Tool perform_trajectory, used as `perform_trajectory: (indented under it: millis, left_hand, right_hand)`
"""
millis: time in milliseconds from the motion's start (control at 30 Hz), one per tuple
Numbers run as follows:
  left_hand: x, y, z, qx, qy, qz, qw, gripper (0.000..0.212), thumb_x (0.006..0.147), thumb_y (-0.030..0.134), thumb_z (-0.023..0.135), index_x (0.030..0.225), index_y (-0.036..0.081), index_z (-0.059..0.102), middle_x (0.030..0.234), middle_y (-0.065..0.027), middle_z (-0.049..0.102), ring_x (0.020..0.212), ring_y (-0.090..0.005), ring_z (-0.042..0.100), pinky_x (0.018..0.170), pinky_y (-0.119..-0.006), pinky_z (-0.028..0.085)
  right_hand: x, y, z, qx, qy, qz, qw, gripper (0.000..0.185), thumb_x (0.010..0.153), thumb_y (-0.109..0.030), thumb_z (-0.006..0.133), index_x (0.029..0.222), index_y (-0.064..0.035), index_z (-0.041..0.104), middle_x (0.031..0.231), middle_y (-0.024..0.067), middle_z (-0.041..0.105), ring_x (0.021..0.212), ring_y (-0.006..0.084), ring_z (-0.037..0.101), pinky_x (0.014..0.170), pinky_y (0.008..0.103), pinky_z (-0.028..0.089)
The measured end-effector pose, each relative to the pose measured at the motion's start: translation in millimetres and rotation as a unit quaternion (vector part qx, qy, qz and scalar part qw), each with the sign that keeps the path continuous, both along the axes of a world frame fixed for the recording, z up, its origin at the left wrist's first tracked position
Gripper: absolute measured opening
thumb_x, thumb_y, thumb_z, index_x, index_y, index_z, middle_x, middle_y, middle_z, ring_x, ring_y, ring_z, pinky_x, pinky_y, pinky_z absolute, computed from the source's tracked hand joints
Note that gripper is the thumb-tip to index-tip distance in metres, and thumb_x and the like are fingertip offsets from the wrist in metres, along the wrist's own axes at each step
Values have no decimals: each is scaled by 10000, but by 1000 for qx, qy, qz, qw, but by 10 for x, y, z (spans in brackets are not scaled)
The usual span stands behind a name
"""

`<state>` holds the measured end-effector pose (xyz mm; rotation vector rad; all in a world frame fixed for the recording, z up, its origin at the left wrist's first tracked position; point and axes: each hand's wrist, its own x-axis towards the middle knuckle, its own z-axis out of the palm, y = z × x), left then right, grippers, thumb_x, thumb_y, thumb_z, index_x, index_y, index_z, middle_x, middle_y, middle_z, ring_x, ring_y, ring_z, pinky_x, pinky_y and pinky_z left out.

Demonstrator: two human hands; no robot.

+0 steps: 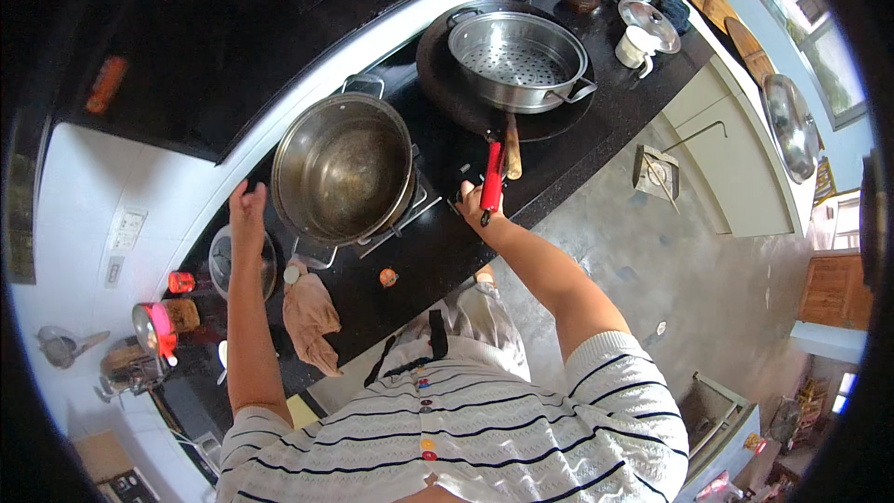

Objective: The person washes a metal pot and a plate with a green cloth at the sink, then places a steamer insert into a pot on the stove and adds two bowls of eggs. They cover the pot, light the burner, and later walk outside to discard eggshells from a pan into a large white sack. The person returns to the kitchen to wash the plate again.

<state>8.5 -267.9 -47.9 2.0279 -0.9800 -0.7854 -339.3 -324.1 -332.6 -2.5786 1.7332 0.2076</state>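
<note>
A large, deep metal pot [342,175] with wire handles stands on the gas stove burner [401,227], its interior bare and stained brown. To the left of its rim is my left hand [248,206], raised, holding nothing, with thumb and fingers apart. My right hand [475,202] is at the stove's front edge, beneath a red handle [493,178] that partly covers it. Whether these fingers grip a knob is hidden. Beside the red handle, a wooden handle [513,147] sticks out from under a perforated steel steamer [520,59], which sits in a dark wok [447,84].
A glass lid [222,262] and a brown cloth [311,321] lie on the black counter [370,307] at left. Near the front is a small orange object [388,277]. A white cup [634,47] and metal lid [649,24] stand far right. A dustpan [656,171] rests on the floor.
</note>
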Motion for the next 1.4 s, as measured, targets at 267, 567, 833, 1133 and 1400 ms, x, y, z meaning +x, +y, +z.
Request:
perform_trajectory:
  millis: [267,567,833,1133,1400]
  left_hand:
    - [-2299,-1249,219,133,264,-357,886,701,882,548,484,1326,43,288,1033,-167,615,823,-199,626,705,-304,519]
    - [-2801,-2533,-716,305,307,-260,863,497,924,337,353,1079,-95,543,971,-245,641,709,-158,639,525,-187,467]
    - [-2800,-2321,-499,208,421,-262,843,341,819,87,409,937,-225,480,943,-362,586,828,-384,653,748,-369,574]
    - [-2638,-1060,461,78,513,-165,839,228,843,45,494,998,-121,475,1015,-304,580,936,-366,629,841,-389,548]
    - [-2148,225,615,-24,551,29,834,188,860,81,512,954,-81,524,1066,-235,579,1014,-331,582,899,-393,497]
  right_hand:
    - [46,-126,-1017,-77,-169,-154,970,207,824,-223,498,1024,-171,511,779,71,579,735,246,592,574,443,436]
    - [133,-177,-1351,-53,-166,-81,981,230,861,-153,387,1075,-188,465,860,104,515,885,330,560,750,617,410]
    - [193,-196,-1511,-100,-153,-69,981,309,844,-200,406,1147,-141,425,1026,145,483,1032,356,495,899,607,327]
    - [43,-334,-1011,50,-140,-66,987,519,835,-323,462,1247,-22,369,1197,194,513,1144,341,475,1004,467,305]
    - [-188,-233,89,64,52,95,992,479,867,-338,489,1215,-11,455,1162,186,524,1064,347,529,943,565,321]
